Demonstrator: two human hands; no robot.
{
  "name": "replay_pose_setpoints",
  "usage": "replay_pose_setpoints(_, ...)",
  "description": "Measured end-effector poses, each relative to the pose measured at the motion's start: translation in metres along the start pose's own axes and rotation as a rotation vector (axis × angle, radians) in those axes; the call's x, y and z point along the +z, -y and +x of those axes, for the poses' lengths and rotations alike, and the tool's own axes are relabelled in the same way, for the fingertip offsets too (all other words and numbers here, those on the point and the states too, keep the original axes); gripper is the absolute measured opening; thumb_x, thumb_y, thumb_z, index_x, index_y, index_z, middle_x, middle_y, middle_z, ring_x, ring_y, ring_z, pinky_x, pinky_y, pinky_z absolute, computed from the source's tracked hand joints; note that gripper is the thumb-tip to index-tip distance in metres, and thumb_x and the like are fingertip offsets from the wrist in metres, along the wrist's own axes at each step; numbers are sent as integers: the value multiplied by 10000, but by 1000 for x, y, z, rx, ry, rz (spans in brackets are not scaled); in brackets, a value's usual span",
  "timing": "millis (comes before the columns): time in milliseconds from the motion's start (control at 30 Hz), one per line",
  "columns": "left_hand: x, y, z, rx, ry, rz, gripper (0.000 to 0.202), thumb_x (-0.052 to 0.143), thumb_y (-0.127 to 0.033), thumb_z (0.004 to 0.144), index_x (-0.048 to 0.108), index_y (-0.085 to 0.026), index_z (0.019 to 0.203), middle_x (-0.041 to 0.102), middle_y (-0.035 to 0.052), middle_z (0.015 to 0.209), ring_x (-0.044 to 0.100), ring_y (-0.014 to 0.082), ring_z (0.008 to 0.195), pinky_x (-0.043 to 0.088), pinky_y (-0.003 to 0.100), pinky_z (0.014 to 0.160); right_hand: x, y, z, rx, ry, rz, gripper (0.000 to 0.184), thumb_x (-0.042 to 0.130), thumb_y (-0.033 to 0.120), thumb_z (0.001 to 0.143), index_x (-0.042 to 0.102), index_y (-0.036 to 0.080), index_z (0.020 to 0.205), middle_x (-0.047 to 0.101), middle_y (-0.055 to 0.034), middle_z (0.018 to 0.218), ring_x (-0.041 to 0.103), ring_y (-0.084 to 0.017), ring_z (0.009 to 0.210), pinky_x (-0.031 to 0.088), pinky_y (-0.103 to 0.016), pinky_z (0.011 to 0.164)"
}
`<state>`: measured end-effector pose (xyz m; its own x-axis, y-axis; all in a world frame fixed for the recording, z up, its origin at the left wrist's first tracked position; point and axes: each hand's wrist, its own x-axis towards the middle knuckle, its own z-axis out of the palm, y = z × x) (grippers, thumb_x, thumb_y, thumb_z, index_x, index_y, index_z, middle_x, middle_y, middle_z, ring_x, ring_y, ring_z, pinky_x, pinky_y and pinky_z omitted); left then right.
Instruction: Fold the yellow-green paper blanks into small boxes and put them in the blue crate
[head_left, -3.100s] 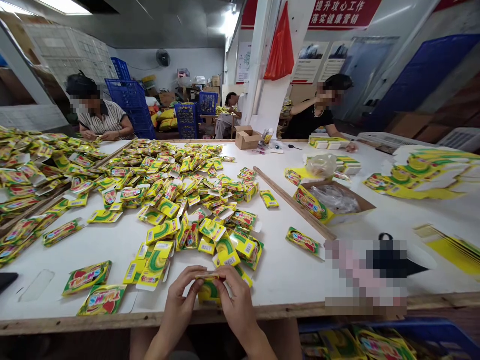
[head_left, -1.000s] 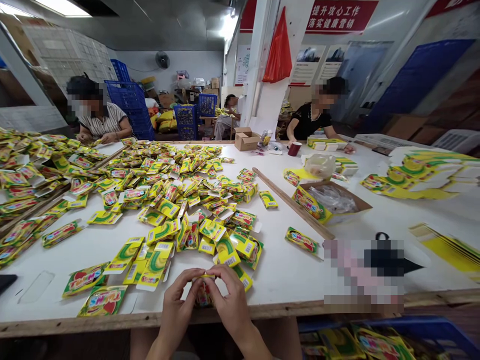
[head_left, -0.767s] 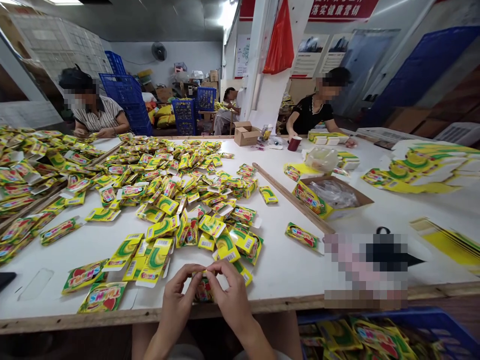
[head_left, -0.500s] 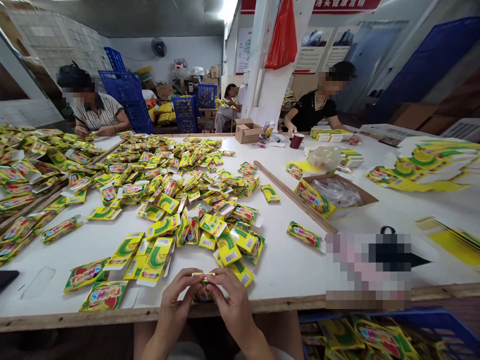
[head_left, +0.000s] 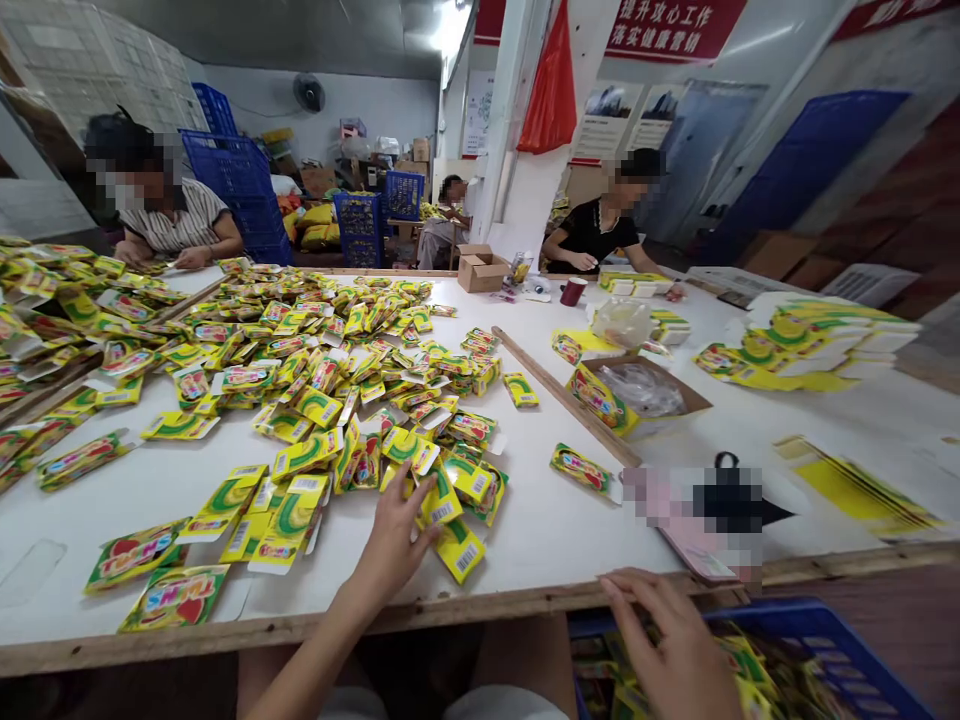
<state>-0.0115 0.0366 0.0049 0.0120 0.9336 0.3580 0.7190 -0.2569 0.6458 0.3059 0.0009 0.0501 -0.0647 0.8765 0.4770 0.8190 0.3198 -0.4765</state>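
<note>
My left hand (head_left: 394, 545) reaches over the table with its fingers spread. Its fingertips rest at the near edge of a heap of small yellow-green cartons, by a carton (head_left: 442, 497) with a barcode on its end. My right hand (head_left: 667, 640) is beyond the table's front edge, above a blue plastic crate (head_left: 851, 650) of similar cartons. Its fingers are stretched out and I see nothing between them. A carton with colourful lettering (head_left: 184, 597) lies flat to the left of my left hand.
A wooden strip (head_left: 566, 395) divides the white table. Right of it are an open box of clear bags (head_left: 637, 390), a pink item (head_left: 686, 535), flat yellow card (head_left: 862, 490) and stacked printed cartons (head_left: 810, 340). Two people sit across the table; another person is farther back.
My hands have parted from the carton they held together. The left has moved forward to the heap, the right has gone right over the crate. The view has shifted right.
</note>
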Motion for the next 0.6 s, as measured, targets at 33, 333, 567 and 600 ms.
replay_pose_setpoints(33,7,-2,4,21,34,17,533,651,-223,820,521,-271,1335,344,141,1498,347,361,1375,379,554,1056,8,7,-4,16,38,51,311,486,460,922,684,241,822,690,-60,833,659,-243,781,507,-345,700)
replay_pose_setpoints(333,1,3,-11,54,-1,91,277,480,-147,909,604,-235,1141,672,84,1072,653,246,1004,547,405,849,95,93,2,31,307,478,192,461,247,938,645,228,886,673,-62,933,647,-220,910,517,-315,794)
replay_pose_setpoints(567,9,5,-1,91,-18,179,546,665,-144,791,508,-211,1309,604,127,1266,593,291,1137,524,447,921,133,99,15,43,198,536,177,506,263,916,672,222,963,654,-90,1045,626,-246,1016,523,-379,884)
replay_pose_setpoints(600,10,4,2,100,-33,185,486,648,-137,807,539,-213,1274,639,115,1213,606,290,1108,523,460,916,136,99,14,48,192,545,179,505,264,918,667,222,982,653,-89,1050,627,-243,1016,526,-379,884)
